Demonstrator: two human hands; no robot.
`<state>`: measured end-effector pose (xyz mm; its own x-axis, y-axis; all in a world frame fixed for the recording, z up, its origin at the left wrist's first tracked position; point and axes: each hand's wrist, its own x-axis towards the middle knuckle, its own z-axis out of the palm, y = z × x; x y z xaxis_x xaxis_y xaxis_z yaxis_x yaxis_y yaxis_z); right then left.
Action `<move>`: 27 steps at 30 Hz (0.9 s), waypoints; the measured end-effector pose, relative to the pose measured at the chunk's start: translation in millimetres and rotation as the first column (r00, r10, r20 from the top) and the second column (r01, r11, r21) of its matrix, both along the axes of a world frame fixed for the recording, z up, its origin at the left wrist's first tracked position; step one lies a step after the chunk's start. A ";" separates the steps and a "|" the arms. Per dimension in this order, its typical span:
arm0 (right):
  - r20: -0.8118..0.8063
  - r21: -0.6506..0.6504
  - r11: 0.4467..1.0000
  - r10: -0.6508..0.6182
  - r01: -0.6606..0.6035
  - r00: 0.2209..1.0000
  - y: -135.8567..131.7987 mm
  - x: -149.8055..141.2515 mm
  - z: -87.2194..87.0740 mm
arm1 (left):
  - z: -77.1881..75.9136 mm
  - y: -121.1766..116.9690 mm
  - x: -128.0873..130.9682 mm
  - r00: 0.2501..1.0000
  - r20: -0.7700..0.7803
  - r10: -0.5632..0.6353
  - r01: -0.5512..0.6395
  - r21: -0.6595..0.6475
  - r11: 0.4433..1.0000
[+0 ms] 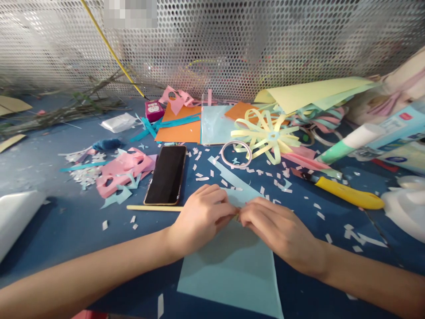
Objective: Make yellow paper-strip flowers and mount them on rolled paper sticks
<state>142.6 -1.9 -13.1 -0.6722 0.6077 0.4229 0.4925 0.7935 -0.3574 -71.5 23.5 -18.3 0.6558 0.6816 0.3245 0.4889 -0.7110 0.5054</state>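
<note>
A thin pale-yellow stick (154, 208) runs from the left into my left hand (204, 215), whose fingers are closed round it. My right hand (282, 230) is closed beside it, its fingertips pinching near the stick's end, where a small yellowish bit shows between the two hands. Beneath both hands lies a light blue paper sheet (232, 274), spreading toward the table's front edge. Past my fingers a narrow light blue paper strip (232, 175) stretches away. The fingertips hide most of what they grip.
A black phone (166, 175) lies left of my hands, near pink paper scraps (124, 170). Behind are a tape roll (236, 153), a yellow paper-strip flower (270, 135) and orange paper (179, 126). A yellow-handled cutter (348, 192) and a glue stick (352, 144) lie at right.
</note>
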 end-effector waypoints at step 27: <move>0.077 0.115 0.991 0.052 -0.061 0.996 7.5 4.6 -1.9 | -0.2 -0.1 0.6 1.000 -0.003 -0.003 0.003 0.021 1.000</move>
<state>147.2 5.6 -15.0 -0.7363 0.5169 0.4366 0.4671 0.8552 -0.2247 -71.0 23.5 -18.6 0.6589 0.6727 0.3365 0.4884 -0.7229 0.4888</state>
